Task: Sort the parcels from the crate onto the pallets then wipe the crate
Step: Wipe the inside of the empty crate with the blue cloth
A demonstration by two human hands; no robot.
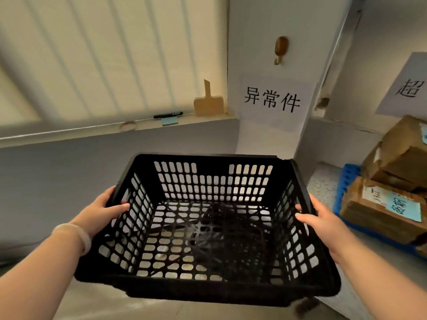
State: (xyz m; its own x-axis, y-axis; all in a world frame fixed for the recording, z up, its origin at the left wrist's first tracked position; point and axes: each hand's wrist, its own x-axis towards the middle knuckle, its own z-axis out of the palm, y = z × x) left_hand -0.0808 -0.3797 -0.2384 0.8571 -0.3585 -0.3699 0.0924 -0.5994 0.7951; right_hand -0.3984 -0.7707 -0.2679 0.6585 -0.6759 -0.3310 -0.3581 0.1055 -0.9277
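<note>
Window wall at left: vertical blinds over a sill carrying a black marker, a pale blue note pad and a small wooden paddle.

Left hand: curled over the crate's left rim, gripping it; pale bracelet on the wrist.

Crate: black, perforated plastic, held up off the floor between both hands, centre of view. No parcels inside; floor shows through the slots. Dark blurred patch on the base, which could be ribbing or shadow; cannot tell.

Corner wall behind: wooden hook, and below it a paper sign reading 异常件.

Right hand: curled over the right rim, gripping likewise.

Far right: brown cardboard parcels stacked on a blue pallet. The nearest carries a white label and a blue label with handwriting, not legible. Second sign above shows 超; the rest is cut off by the frame edge.

Progress (judgement): the crate is emptied, so sorting looks finished. Wiping is not yet done; no cloth in view.
</note>
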